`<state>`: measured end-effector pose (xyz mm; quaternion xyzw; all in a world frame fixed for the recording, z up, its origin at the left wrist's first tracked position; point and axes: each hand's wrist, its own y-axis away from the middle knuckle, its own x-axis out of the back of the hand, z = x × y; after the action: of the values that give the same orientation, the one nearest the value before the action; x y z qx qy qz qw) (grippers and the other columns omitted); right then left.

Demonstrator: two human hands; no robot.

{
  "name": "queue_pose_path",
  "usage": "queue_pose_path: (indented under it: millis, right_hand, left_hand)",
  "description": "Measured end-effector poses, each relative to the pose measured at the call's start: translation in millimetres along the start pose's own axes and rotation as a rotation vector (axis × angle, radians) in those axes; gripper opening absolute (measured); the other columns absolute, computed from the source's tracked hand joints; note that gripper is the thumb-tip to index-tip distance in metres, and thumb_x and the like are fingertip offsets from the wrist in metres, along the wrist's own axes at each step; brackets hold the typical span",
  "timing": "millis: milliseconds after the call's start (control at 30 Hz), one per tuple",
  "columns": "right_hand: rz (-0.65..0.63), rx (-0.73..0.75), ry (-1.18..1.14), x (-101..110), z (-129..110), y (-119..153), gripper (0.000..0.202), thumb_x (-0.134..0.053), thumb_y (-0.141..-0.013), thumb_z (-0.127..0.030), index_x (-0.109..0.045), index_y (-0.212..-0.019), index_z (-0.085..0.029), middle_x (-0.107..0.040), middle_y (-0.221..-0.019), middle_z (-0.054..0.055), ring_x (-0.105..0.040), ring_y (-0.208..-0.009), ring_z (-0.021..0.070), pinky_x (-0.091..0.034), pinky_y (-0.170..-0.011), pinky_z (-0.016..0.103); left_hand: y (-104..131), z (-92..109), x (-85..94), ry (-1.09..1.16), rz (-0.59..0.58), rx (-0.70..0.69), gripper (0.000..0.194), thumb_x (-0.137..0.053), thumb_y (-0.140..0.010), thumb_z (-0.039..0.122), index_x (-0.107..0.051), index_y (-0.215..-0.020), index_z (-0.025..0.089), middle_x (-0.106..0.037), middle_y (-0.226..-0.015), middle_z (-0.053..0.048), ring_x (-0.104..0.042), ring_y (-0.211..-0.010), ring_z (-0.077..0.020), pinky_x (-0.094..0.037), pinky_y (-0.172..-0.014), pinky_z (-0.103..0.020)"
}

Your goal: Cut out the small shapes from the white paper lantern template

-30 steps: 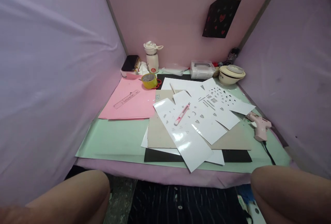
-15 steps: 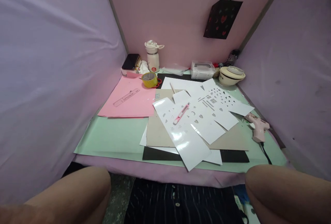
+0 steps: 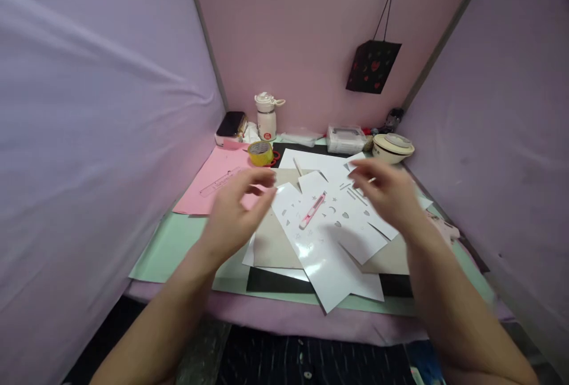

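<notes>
My left hand [image 3: 240, 210] hovers above the left part of the papers, fingers and thumb apart with nothing between them. Over the right part, my right hand [image 3: 384, 192] is also raised, its fingers parted and holding nothing. Between the hands lies a pink cutter [image 3: 313, 210] on white sheets [image 3: 326, 266] with star, moon and heart cut-outs. Under them are a grey-beige board [image 3: 278, 245] and a black sheet [image 3: 275, 280]. A clear ruler [image 3: 217, 183] rests on pink paper [image 3: 200, 201], partly behind my left hand.
Yellow tape [image 3: 260, 153] and red-handled scissors [image 3: 276, 157] lie at the back left, near a white bottle [image 3: 267, 121] and a phone [image 3: 232, 124]. A clear box [image 3: 346, 139] and a lidded bowl [image 3: 392, 149] stand back right. My right arm partly hides a pink glue gun [image 3: 447, 228]. A black bag [image 3: 373, 67] hangs behind.
Both hands have come into view and risen over the papers; earlier only my forearms showed at the bottom. The view has tilted up slightly. The cutter still lies on the sheets.
</notes>
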<state>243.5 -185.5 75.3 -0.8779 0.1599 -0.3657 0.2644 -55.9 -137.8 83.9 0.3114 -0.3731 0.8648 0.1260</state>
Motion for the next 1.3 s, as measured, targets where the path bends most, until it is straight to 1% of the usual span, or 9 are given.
queue_pose_path:
  millis: [167, 400, 500, 667, 767, 867, 1067, 1200, 1300]
  right_hand:
    - [-0.612, 0.091, 0.485, -63, 31, -13, 0.032, -0.045, -0.091, -0.011, -0.068, -0.11, -0.025, -0.064, -0.105, 0.008, -0.061, -0.079, 0.0174, -0.038, -0.059, 0.026]
    - [-0.758, 0.261, 0.614, -81, 49, -24, 0.013, -0.053, -0.085, -0.011, -0.061, -0.084, -0.021, -0.059, -0.082, 0.005, -0.051, -0.068, 0.0164, -0.023, -0.055, 0.029]
    - [-0.654, 0.174, 0.493, -78, 52, -16, 0.011, -0.053, -0.081, -0.011, -0.057, -0.082, -0.022, -0.057, -0.074, 0.001, -0.047, -0.062, 0.0148, -0.023, -0.056, 0.029]
    - [-0.084, -0.351, -0.367, -84, 23, 12, 0.006, -0.055, -0.081, -0.025, -0.05, -0.083, -0.023, -0.05, -0.066, -0.003, -0.04, -0.056, 0.0123, -0.031, -0.056, 0.027]
    - [-0.09, -0.695, -0.909, -93, -14, 26, 0.008, -0.056, -0.079, -0.027, -0.049, -0.08, -0.022, -0.041, -0.062, -0.006, -0.029, -0.05, 0.009, -0.023, -0.048, 0.024]
    - [-0.14, -0.875, -1.135, -100, -44, 38, 0.018, -0.065, -0.074, -0.025, -0.05, -0.084, -0.022, -0.046, -0.063, -0.006, -0.03, -0.05, 0.0076, -0.018, -0.046, 0.023]
    - [-0.081, -0.748, -0.93, -79, -50, 66, 0.025, -0.068, -0.083, -0.042, -0.055, -0.09, -0.022, -0.05, -0.063, -0.004, -0.037, -0.051, 0.0088, -0.028, -0.05, 0.024]
    - [0.022, -0.513, -0.416, -40, -10, 82, 0.039, -0.05, -0.093, -0.052, -0.056, -0.119, -0.024, -0.064, -0.079, 0.004, -0.054, -0.062, 0.0174, -0.041, -0.06, 0.032]
    - [0.101, -0.527, 0.161, -6, 39, 81, 0.034, -0.053, -0.088, -0.052, -0.058, -0.105, -0.023, -0.067, -0.1, 0.01, -0.062, -0.087, 0.0262, -0.044, -0.075, 0.037]
  left_hand:
    - [-10, -48, -45.9, -0.111, -0.733, 0.094, 0.083, -0.074, -0.078, 0.047, -0.039, -0.147, 0.017, -0.032, -0.157, -0.017, -0.028, -0.146, -0.0331, -0.029, -0.117, -0.05]
    - [-7, -76, -68.9, -0.241, -0.839, 0.07, 0.099, -0.064, -0.078, 0.067, -0.028, -0.153, 0.014, -0.014, -0.163, -0.017, -0.012, -0.151, -0.0292, -0.012, -0.122, -0.046]
    - [-1, -71, -67.1, -0.297, -0.827, 0.083, 0.097, -0.061, -0.079, 0.068, -0.027, -0.153, 0.015, -0.014, -0.163, -0.015, -0.013, -0.151, -0.0288, -0.011, -0.122, -0.046]
    - [15, -58, -64.6, -0.37, -0.805, 0.114, 0.1, -0.058, -0.079, 0.071, -0.027, -0.153, 0.012, -0.016, -0.163, -0.016, -0.012, -0.151, -0.0297, -0.006, -0.122, -0.051]
    - [24, -47, -66.6, -0.405, -0.788, 0.147, 0.103, -0.057, -0.079, 0.073, -0.025, -0.154, 0.009, -0.015, -0.162, -0.017, -0.01, -0.151, -0.031, -0.007, -0.121, -0.053]
    - [31, -37, -72.1, -0.431, -0.766, 0.181, 0.103, -0.053, -0.082, 0.074, -0.024, -0.155, 0.007, -0.013, -0.163, -0.018, -0.009, -0.151, -0.032, -0.009, -0.122, -0.051]
    - [46, -20, -77.9, -0.455, -0.735, 0.215, 0.108, -0.055, -0.079, 0.077, -0.027, -0.154, 0.006, -0.013, -0.162, -0.021, -0.009, -0.15, -0.0359, -0.012, -0.122, -0.052]
    - [68, -10, -69.6, -0.441, -0.732, 0.204, 0.11, -0.061, -0.073, 0.079, -0.029, -0.154, 0.012, -0.014, -0.161, -0.02, -0.013, -0.15, -0.0372, -0.016, -0.121, -0.054]
    - [87, -7, -64.4, -0.439, -0.7, 0.196, 0.104, -0.066, -0.073, 0.074, -0.028, -0.155, 0.023, -0.014, -0.162, -0.016, -0.014, -0.149, -0.0375, -0.017, -0.12, -0.057]
